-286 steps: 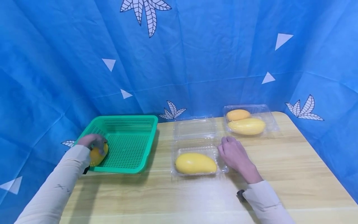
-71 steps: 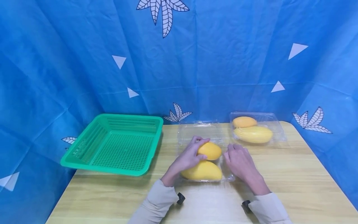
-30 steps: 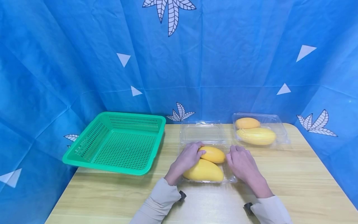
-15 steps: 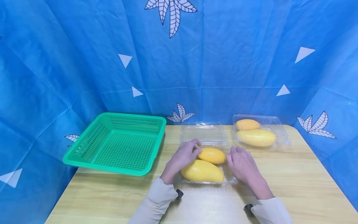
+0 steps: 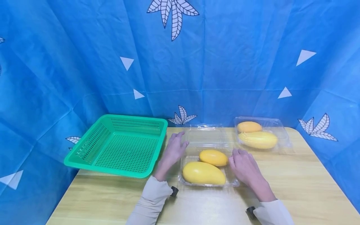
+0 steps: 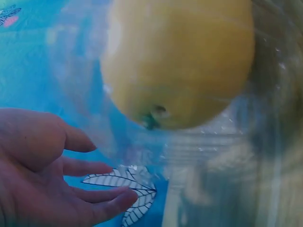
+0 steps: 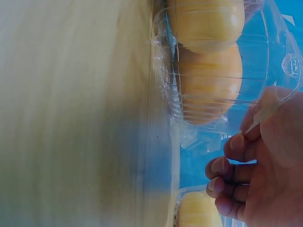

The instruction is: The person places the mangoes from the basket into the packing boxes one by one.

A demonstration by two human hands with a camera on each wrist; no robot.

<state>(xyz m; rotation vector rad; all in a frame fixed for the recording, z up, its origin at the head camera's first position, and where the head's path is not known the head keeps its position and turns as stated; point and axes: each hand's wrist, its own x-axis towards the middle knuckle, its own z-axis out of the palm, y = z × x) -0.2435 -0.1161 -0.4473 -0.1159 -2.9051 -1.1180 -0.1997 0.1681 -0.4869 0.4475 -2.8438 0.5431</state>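
A clear plastic clamshell container (image 5: 231, 178) lies with its lid (image 5: 206, 137) folded back toward the curtain. In its base sit two mangoes: a larger yellow mango (image 5: 203, 173) in front and a smaller orange-yellow mango (image 5: 213, 157) behind. My left hand (image 5: 172, 151) is beside the container's left side, fingers loosely extended and holding nothing; the left wrist view shows the same hand (image 6: 42, 184) with fingers spread below a mango. On the right side, my right hand (image 5: 245, 167) pinches the container's rim between thumb and index finger (image 7: 241, 144).
A green perforated basket (image 5: 126, 153) holding nothing stands on the left of the wooden table (image 5: 295, 187). At the back right is another clear container (image 5: 284, 137) with two mangoes (image 5: 258, 140) in it. A blue patterned curtain (image 5: 239, 56) hangs behind and at both sides.
My left hand brought a mango from the green basket into the container, let it go behind the larger one, and moved left and back toward the lid. The right hand stays at the rim.
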